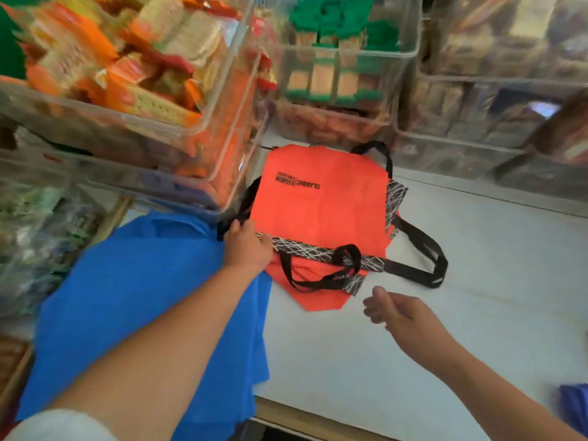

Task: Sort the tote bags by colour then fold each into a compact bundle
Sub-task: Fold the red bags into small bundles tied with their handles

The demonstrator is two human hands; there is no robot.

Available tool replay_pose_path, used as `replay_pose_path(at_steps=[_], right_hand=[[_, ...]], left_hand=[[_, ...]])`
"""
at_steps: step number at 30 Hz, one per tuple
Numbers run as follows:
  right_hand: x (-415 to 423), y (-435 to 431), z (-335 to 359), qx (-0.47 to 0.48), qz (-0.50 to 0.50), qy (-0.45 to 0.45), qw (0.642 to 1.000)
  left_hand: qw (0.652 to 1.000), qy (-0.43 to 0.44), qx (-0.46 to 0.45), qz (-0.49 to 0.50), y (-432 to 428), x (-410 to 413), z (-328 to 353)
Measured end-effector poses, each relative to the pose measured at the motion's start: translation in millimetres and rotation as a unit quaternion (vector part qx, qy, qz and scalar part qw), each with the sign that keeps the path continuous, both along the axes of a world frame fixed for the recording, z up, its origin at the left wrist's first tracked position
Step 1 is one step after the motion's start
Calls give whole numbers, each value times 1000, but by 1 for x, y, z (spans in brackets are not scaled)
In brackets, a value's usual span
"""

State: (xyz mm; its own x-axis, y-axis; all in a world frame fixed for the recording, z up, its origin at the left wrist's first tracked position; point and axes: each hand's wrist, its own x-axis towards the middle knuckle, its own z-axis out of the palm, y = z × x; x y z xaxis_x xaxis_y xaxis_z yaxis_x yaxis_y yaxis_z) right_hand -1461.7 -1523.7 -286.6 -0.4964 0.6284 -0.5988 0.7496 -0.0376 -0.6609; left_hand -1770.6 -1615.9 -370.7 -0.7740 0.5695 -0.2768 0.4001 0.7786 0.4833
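An orange-red tote bag [321, 214] with black handles and a black-and-white scribble trim lies flat on the white counter [477, 265], printed side up. More orange fabric and a second pair of handles [413, 249] show beneath it. My left hand [246, 246] rests on the bag's left edge, fingers pressed onto the trim; whether it grips is unclear. My right hand [394, 310] hovers just below the bag's near corner, fingers loosely curled, holding nothing. A pile of blue tote bags [133, 297] lies to the left, under my left forearm.
Clear plastic bins of packaged snacks [133, 74] overhang the counter at left and line the back [343, 65]. Another bit of blue fabric [576, 405] shows at the bottom right edge. The counter's front edge [318, 421] runs along the bottom.
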Motion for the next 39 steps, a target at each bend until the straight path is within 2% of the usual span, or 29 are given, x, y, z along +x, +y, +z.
replay_pose_path(at_steps=[8, 12, 15, 17, 19, 21, 23, 25, 28, 29, 31, 33, 37, 39], right_hand=[[-21, -8, 3, 14, -42, 5, 999], [-32, -13, 10, 68, -28, 24, 997], [-38, -20, 9, 91, -47, 48, 994], [-36, -26, 6, 83, -56, 67, 993], [-27, -31, 10, 37, -59, 92, 993], [-12, -35, 21, -15, -48, 110, 993], [9, -34, 30, -13, -8, 121, 993], [34, -30, 36, 32, 37, 130, 990], [73, -22, 23, 138, 120, 144, 973], [87, -17, 12, 169, 114, 145, 968], [113, -6, -5, 177, 79, 144, 970], [142, 6, -17, 192, 100, 157, 964], [200, 32, -20, 166, 193, 108, 961], [228, 43, -28, 183, 219, 68, 956]], left_hand=[[992, -88, 81, 45, 11, -9, -10], [981, -152, 110, 47, 10, 31, 14], [976, -191, 93, 52, -7, 76, 37], [956, -262, 109, 76, -16, 108, 53], [911, -372, 144, 106, -22, 142, 74], [878, -435, 169, 104, -26, 174, 93], [869, -453, 171, 100, -29, 199, 103], [875, -452, 152, 89, -29, 219, 104], [906, -392, 155, 41, -30, 244, 102], [930, -325, 169, 23, -32, 248, 99], [973, -110, 194, -57, -44, 249, 93], [972, 41, 156, -170, -61, 248, 78], [935, 149, -8, -321, -90, 242, 36], [927, 190, -16, -324, -94, 241, 24]])
